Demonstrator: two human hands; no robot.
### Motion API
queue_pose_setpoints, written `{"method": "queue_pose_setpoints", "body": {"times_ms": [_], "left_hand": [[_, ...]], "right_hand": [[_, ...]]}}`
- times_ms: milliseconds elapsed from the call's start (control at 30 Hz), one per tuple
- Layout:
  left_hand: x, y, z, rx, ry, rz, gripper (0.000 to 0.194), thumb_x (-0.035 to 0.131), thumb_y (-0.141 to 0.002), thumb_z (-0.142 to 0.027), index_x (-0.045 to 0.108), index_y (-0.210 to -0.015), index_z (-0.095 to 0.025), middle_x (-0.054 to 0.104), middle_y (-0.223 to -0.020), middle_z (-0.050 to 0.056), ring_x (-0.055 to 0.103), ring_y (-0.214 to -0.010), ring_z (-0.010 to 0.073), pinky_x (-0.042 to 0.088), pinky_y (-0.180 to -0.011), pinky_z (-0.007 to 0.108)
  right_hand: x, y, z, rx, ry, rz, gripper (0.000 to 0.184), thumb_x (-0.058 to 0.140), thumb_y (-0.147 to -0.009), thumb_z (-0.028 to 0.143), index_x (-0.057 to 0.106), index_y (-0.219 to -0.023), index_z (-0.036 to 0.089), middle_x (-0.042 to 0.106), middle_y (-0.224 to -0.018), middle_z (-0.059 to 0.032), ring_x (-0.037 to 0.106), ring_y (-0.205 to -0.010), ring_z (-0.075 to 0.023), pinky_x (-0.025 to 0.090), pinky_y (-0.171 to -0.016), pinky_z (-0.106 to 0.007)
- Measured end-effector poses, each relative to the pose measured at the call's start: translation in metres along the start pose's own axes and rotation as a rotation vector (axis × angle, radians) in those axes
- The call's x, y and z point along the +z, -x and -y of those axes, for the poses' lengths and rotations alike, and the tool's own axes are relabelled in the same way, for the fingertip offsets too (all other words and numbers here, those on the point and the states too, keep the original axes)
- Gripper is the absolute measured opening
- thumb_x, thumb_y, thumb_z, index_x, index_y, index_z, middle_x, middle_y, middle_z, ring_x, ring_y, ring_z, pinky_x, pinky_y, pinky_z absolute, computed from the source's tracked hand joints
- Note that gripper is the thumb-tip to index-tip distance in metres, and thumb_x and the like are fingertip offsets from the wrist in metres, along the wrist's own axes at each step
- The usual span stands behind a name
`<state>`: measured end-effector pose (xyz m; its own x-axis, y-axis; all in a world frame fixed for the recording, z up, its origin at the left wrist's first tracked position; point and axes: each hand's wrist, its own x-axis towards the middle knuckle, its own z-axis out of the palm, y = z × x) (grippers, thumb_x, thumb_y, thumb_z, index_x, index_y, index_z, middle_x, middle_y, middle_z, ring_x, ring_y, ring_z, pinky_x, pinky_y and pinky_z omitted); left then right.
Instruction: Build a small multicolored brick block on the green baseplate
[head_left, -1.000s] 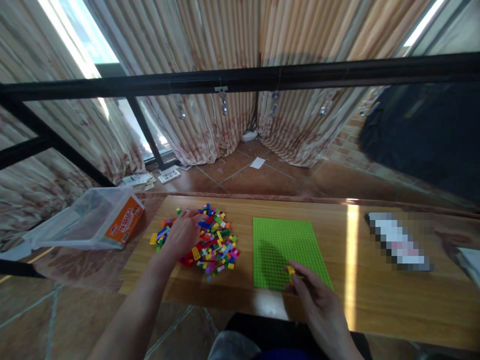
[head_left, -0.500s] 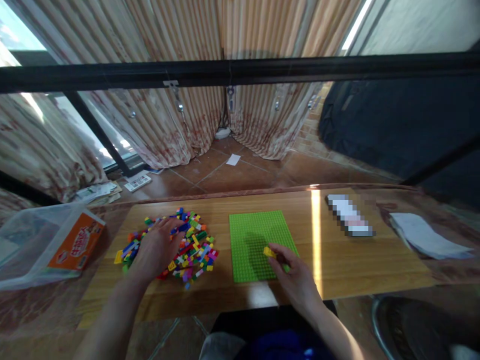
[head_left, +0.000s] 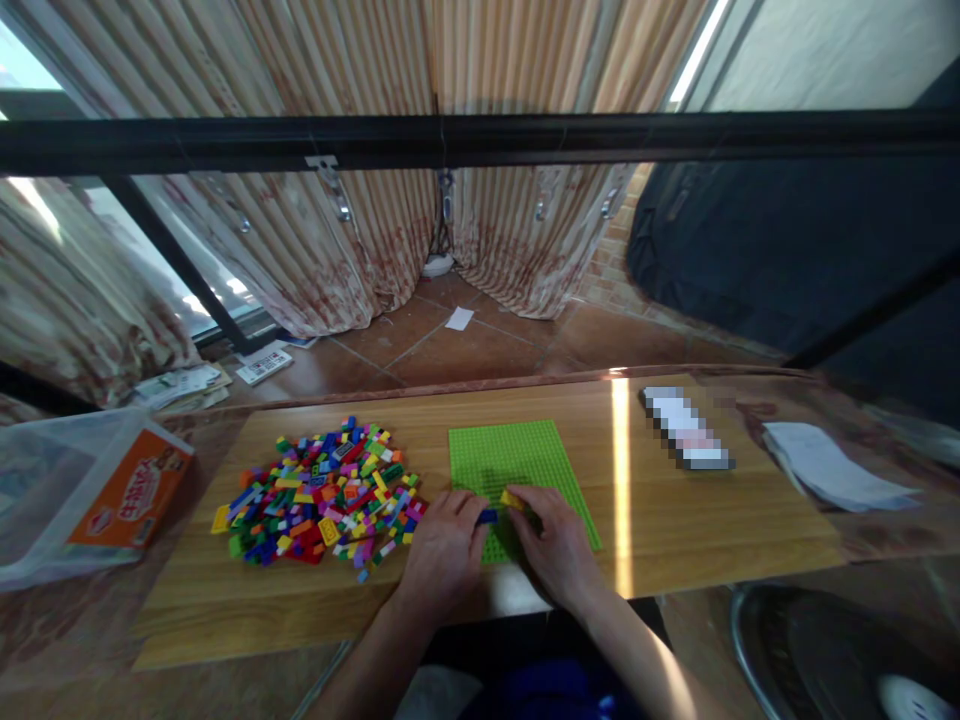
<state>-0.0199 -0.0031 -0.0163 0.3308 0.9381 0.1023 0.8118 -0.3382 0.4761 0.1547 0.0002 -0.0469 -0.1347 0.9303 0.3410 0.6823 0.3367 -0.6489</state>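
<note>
A green studded baseplate [head_left: 510,450] lies on the wooden board in front of me. Over its near left edge, my left hand [head_left: 448,540] is closed on a dark blue toy brick [head_left: 488,516]. My right hand [head_left: 553,540] pinches a yellow toy brick [head_left: 512,499] above the near half of the plate. The two bricks are close to each other but apart. To the left spreads a pile of loose toy bricks [head_left: 322,490] in many colours. My fingers hide part of the plate's near side.
A clear plastic bin [head_left: 45,500] with an orange label stands at the far left. On the right of the wooden board [head_left: 247,610] lies a pixelated phone-like object [head_left: 686,430], with white papers [head_left: 832,465] beyond it. A dark rail [head_left: 495,140] crosses behind.
My left hand has moved right from the brick pile to the baseplate, now with a blue brick. My right hand, still holding the yellow brick, has shifted slightly left. The view has shifted a little.
</note>
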Motion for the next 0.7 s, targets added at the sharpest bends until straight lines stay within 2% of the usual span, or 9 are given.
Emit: {"method": "queue_pose_setpoints", "body": {"times_ms": [100, 167, 267, 367, 467, 533, 700], "left_hand": [[-0.002, 0.004, 0.006, -0.007, 0.001, -0.059, 0.027, 0.056, -0.086, -0.016, 0.062, -0.112, -0.018, 0.064, -0.112, 0.008, 0.058, -0.105, 0.0234, 0.049, -0.093, 0.039], [-0.011, 0.004, 0.017, -0.031, -0.014, -0.136, 0.028, 0.054, -0.087, -0.018, 0.061, -0.114, -0.019, 0.064, -0.114, 0.008, 0.058, -0.108, 0.0226, 0.049, -0.096, 0.038], [-0.037, -0.002, 0.048, -0.146, -0.097, -0.297, 0.029, 0.049, -0.089, -0.02, 0.061, -0.115, -0.018, 0.065, -0.115, 0.009, 0.058, -0.11, 0.0232, 0.047, -0.099, 0.039], [-0.07, -0.011, 0.089, -0.337, -0.229, -0.368, 0.03, 0.046, -0.089, -0.021, 0.062, -0.113, -0.015, 0.067, -0.112, 0.012, 0.059, -0.109, 0.0255, 0.046, -0.099, 0.04], [-0.093, -0.016, 0.122, -0.501, -0.362, -0.307, 0.032, 0.047, -0.087, -0.025, 0.064, -0.111, -0.014, 0.068, -0.108, 0.013, 0.062, -0.105, 0.0277, 0.047, -0.095, 0.039], [-0.1, -0.017, 0.133, -0.557, -0.419, -0.222, 0.033, 0.047, -0.087, -0.028, 0.064, -0.113, -0.015, 0.069, -0.105, 0.013, 0.063, -0.103, 0.0285, 0.048, -0.092, 0.039], [-0.098, -0.017, 0.132, -0.653, -0.453, -0.076, 0.033, 0.047, -0.087, -0.033, 0.066, -0.11, -0.018, 0.071, -0.102, 0.013, 0.064, -0.1, 0.0305, 0.05, -0.084, 0.039]], "right_hand": [[0.007, 0.003, 0.0, -0.032, -0.013, 0.003, 0.026, 0.051, -0.091, 0.022, 0.061, -0.115, 0.023, 0.069, -0.107, -0.0076, 0.063, -0.1, -0.0226, 0.053, -0.089, -0.043], [0.01, 0.006, -0.002, -0.062, -0.014, 0.016, 0.029, 0.053, -0.09, 0.022, 0.059, -0.119, 0.023, 0.067, -0.113, -0.008, 0.061, -0.105, -0.0235, 0.052, -0.092, -0.044], [0.011, 0.01, -0.007, -0.1, -0.009, 0.04, 0.032, 0.054, -0.09, 0.024, 0.058, -0.122, 0.024, 0.065, -0.118, -0.0084, 0.059, -0.11, -0.0247, 0.05, -0.095, -0.047], [0.012, 0.013, -0.01, -0.1, 0.0, 0.036, 0.032, 0.053, -0.091, 0.025, 0.057, -0.122, 0.023, 0.065, -0.118, -0.0091, 0.058, -0.111, -0.0249, 0.049, -0.096, -0.048], [0.013, 0.012, -0.01, -0.099, 0.003, 0.023, 0.03, 0.052, -0.091, 0.025, 0.058, -0.121, 0.023, 0.065, -0.117, -0.0093, 0.059, -0.111, -0.0247, 0.05, -0.095, -0.048], [0.013, 0.011, -0.009, -0.104, 0.0, 0.02, 0.03, 0.052, -0.091, 0.025, 0.06, -0.12, 0.023, 0.066, -0.116, -0.0091, 0.059, -0.11, -0.0245, 0.05, -0.095, -0.048], [0.012, 0.01, -0.008, -0.091, -0.014, 0.02, 0.027, 0.052, -0.091, 0.025, 0.062, -0.117, 0.023, 0.067, -0.115, -0.0086, 0.06, -0.108, -0.0244, 0.05, -0.095, -0.048]]}}
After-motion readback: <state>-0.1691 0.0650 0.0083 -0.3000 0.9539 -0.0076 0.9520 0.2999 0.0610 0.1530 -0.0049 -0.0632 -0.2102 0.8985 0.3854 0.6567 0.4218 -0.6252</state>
